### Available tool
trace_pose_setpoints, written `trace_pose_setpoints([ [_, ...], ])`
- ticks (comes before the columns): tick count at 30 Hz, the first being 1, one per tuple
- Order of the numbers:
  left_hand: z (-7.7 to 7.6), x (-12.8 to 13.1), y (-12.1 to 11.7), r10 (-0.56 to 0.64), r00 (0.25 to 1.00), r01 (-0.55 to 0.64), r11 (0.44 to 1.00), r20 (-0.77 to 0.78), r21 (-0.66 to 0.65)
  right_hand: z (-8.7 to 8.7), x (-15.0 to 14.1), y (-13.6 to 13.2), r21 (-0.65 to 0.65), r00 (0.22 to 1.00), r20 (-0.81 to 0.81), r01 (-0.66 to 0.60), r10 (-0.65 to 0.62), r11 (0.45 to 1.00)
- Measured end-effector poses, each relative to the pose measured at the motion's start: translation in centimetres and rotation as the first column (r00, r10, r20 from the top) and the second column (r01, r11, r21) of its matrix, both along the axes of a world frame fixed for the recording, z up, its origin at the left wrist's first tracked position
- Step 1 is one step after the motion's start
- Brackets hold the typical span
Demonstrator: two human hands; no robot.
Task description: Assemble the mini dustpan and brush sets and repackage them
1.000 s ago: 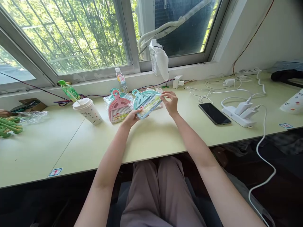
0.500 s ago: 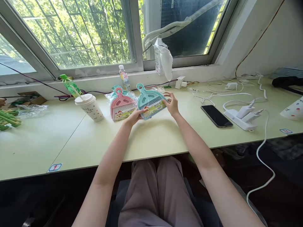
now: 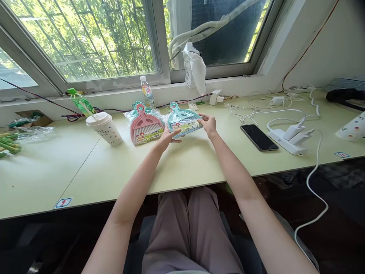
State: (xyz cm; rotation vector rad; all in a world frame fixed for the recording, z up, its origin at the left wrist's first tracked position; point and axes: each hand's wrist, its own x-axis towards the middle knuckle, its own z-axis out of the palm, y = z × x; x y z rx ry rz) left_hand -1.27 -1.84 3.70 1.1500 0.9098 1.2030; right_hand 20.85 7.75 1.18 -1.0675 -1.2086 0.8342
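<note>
Left hand: fingers spread open at the lower left edge of the teal dustpan set
Right hand: pinching its right corner
Teal dustpan set: centre, above the table; just right of the pink dustpan set

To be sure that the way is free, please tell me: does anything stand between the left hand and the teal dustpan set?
Nothing visible does: the left hand is at the lower left of the teal dustpan set. The pink dustpan set lies beside it, not between.
</note>
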Motion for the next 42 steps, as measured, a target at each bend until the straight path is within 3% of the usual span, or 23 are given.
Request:
trace_pose_setpoints([
  [5,-0.7,-0.2,0.8,0.16,0.985,-0.167,0.979,-0.067,-0.12,0.6,-0.7,-1.1,0.003,0.994,0.109,-0.017,0.017,1.0],
  [10,-0.4,-0.9,1.2,0.195,0.977,-0.206,0.969,-0.091,-0.137,0.7,-1.4,-1.7,-0.033,0.99,0.137,-0.038,0.042,0.999],
  [13,-0.3,-1.4,1.3,0.218,0.97,-0.231,0.965,-0.105,-0.128,0.8,-1.4,-1.9,-0.113,0.981,0.065,-0.175,0.183,0.978],
  [16,-0.5,-1.8,1.6,0.237,0.964,-0.251,0.961,-0.119,-0.114,1.1,-1.2,-2.3,-0.163,0.922,0.001,-0.382,0.387,0.91],
  [18,-0.6,-1.9,1.8,0.251,0.958,-0.264,0.96,-0.136,-0.093,1.2,-1.1,-2.5,-0.172,0.893,-0.007,-0.444,0.45,0.879],
  [22,-0.9,-1.9,1.9,0.216,0.96,-0.226,0.974,-0.176,-0.035,0.9,-0.9,-2.4,-0.217,0.913,-0.016,-0.401,0.407,0.89],
  [27,-0.9,-1.6,1.6,0.125,0.955,-0.111,0.992,-0.269,0.066,1.0,-0.2,-1.8,-0.352,0.92,-0.017,-0.373,0.393,0.858],
  [33,-1.0,-0.9,1.5,0.131,0.882,-0.074,0.987,-0.454,0.139,1.4,1.6,-1.1,-0.306,0.98,-0.052,-0.201,0.194,0.931],
  [35,-1.1,-0.7,1.5,0.17,0.825,-0.068,0.977,-0.54,0.204,1.3,2.4,-0.8,-0.306,0.992,-0.096,-0.11,0.084,0.946],
  [37,-1.4,-0.5,1.3,0.242,0.707,-0.042,0.952,-0.664,0.302,1.0,3.3,-0.4,-0.32,0.989,-0.146,-0.024,-0.025,0.947],
  [40,-1.9,-0.3,1.0,0.347,0.413,0.11,0.899,-0.842,0.424,0.6,4.8,0.2,-0.351,0.969,-0.208,0.055,-0.135,0.935],
  [42,-2.3,-0.2,0.7,0.385,0.214,0.234,0.872,-0.898,0.43,0.3,5.6,0.5,-0.365,0.959,-0.233,0.065,-0.159,0.929],
])
